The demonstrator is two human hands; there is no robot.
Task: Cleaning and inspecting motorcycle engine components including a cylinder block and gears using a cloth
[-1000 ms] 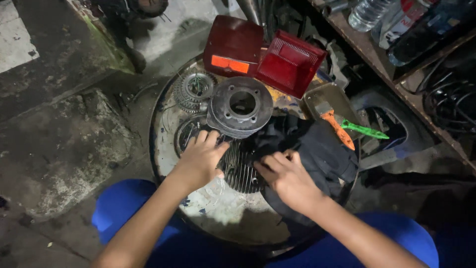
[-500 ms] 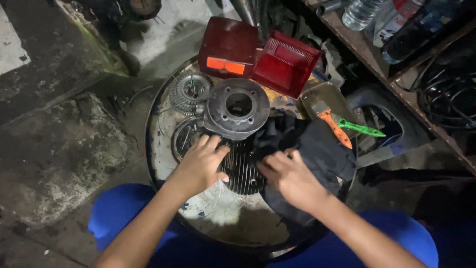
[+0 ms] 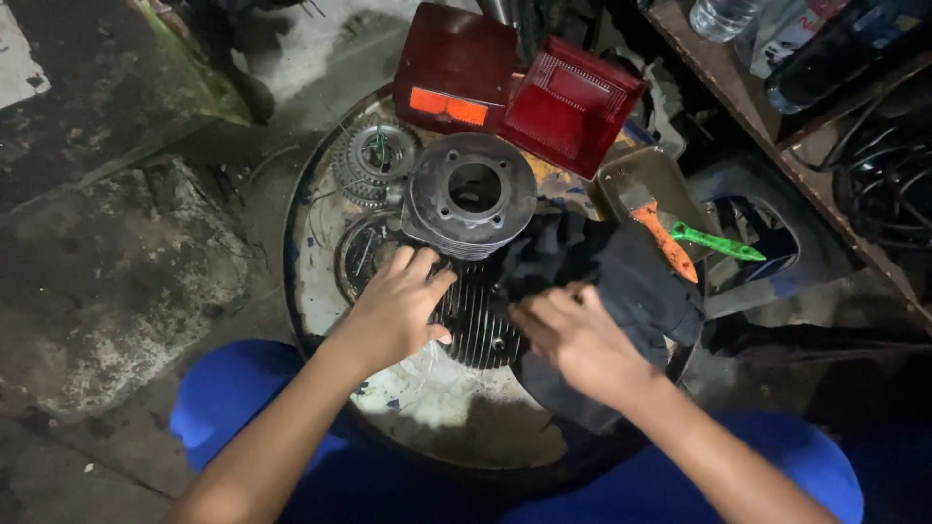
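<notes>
A dark finned engine cylinder (image 3: 478,312) lies on a round metal drum top (image 3: 427,417). My left hand (image 3: 398,309) grips its left side, fingers curled over the fins. My right hand (image 3: 580,342) presses a dark cloth (image 3: 621,272) against the cylinder's right side. Just beyond them stands a grey cylinder block (image 3: 470,194) with a round bore facing up.
A toothed gear (image 3: 374,160) lies at the drum's far left. Two red tail-light lenses (image 3: 515,87) lean at the far edge. A tray (image 3: 670,180) holds an orange-handled brush (image 3: 662,238) and a green tool (image 3: 716,243). A shelf (image 3: 825,146) with bottles is on the right. My blue-clad knees (image 3: 233,398) flank the drum.
Both hands have stayed on the finned cylinder and cloth. The right hand's fingers have shifted slightly over the cloth. The view has tilted a little.
</notes>
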